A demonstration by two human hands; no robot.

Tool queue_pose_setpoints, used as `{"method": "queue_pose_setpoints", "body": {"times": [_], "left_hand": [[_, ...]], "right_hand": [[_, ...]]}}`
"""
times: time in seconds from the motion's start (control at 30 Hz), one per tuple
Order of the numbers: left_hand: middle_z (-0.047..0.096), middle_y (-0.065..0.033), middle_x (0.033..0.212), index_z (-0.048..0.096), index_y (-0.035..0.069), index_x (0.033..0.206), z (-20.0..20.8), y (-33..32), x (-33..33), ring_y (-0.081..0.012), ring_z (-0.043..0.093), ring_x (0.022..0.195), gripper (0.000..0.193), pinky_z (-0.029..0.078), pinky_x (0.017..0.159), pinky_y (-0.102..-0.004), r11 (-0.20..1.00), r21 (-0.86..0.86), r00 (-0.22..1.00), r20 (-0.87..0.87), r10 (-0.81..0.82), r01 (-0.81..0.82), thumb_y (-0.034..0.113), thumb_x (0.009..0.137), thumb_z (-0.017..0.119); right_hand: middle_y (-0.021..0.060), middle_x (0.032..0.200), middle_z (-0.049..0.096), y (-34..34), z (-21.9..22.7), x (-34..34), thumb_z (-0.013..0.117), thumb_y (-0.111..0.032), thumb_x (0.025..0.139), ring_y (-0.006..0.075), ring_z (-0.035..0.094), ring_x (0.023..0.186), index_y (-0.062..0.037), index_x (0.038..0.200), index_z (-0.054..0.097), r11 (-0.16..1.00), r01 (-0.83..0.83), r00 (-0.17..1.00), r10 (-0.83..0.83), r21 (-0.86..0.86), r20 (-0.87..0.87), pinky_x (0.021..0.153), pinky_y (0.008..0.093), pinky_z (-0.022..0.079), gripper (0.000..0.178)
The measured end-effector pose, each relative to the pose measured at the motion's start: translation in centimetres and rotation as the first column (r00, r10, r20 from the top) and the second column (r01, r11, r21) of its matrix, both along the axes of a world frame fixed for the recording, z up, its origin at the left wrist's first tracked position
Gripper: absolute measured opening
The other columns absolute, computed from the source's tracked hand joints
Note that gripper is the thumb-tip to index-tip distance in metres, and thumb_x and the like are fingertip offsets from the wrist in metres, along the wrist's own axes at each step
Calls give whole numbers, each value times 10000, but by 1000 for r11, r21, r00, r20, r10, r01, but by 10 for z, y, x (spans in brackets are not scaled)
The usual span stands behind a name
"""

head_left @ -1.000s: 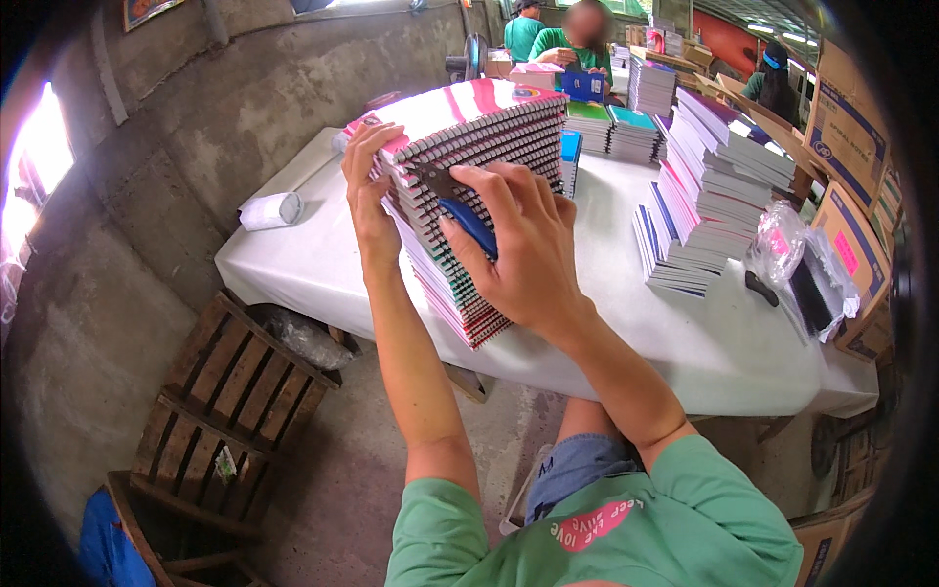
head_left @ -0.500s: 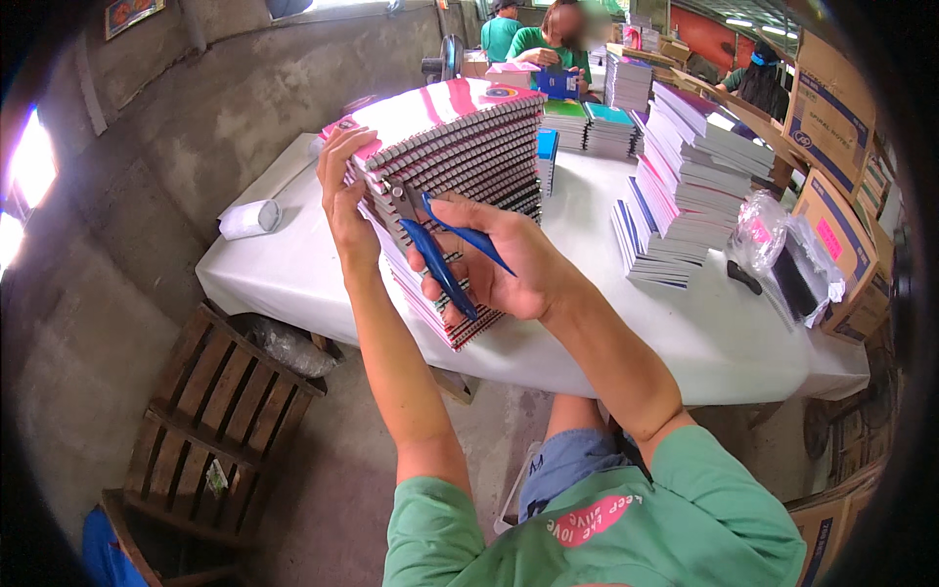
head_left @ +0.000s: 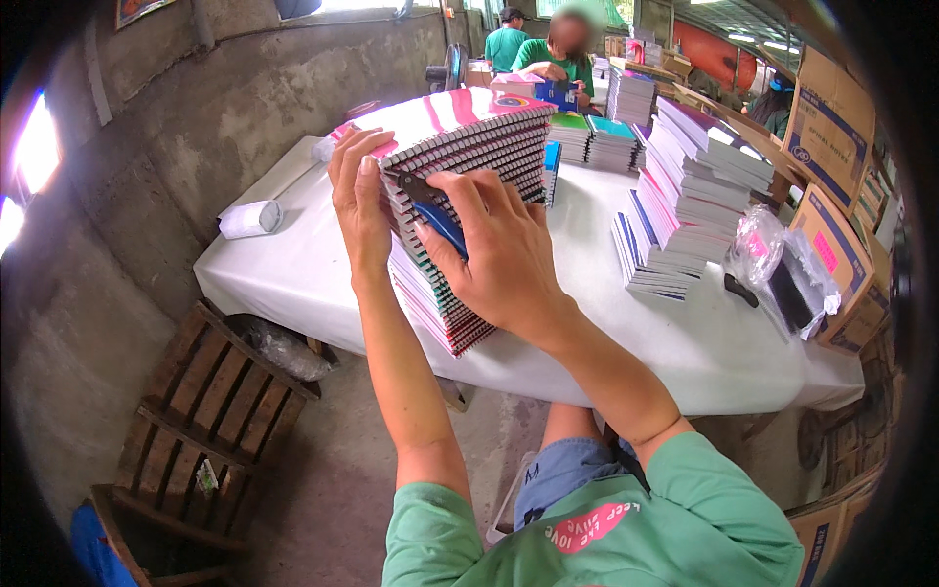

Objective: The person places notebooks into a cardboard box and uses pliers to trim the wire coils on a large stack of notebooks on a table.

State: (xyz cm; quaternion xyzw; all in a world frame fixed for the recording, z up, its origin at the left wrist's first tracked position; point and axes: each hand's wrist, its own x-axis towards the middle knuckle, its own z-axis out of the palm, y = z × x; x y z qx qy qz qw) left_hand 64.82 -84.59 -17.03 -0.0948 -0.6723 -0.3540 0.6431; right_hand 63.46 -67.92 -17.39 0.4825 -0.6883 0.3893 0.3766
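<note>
A tall stack of spiral-bound notebooks [head_left: 489, 147] with glossy pink covers stands at the table's near edge, wire coils facing me. My left hand [head_left: 362, 210] grips the stack's left corner near the top, fingertips resting on the upper cover. Closed around blue-handled pliers [head_left: 442, 225], my right hand [head_left: 504, 249] is in front of the coils with its back toward me. The dark jaws of the pliers are at the coil ends by the left corner, close to my left fingers. My right palm and fingers hide part of the handles.
Another tall notebook stack [head_left: 685, 196] leans on the right of the white-covered table [head_left: 548, 362]. Beyond it are clear plastic wrap [head_left: 758, 235] and cardboard boxes [head_left: 831, 127]. A white roll [head_left: 251, 219] lies left. Two people in green work at the back; a wooden slatted bench [head_left: 210, 430] stands lower left.
My right hand has rolled over, so its back now shows and covers more of the pliers. The spread handles are drawn closer together. My left hand has shifted slightly right.
</note>
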Motion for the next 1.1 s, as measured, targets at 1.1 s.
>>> {"method": "queue_pose_setpoints", "body": {"times": [1.1], "left_hand": [[299,-103,1460,300,110,1410,-8,-29,15,-279,145,1392,674,59,1107,-477,990,-95,995,-13,104,-104,560,910,263]], "right_hand": [[115,1133,507,121,-100,-80,588,-302,856,288,507,1054,-143,1228,463,960,202,964,-229,193,132,882,533,344,423]]}}
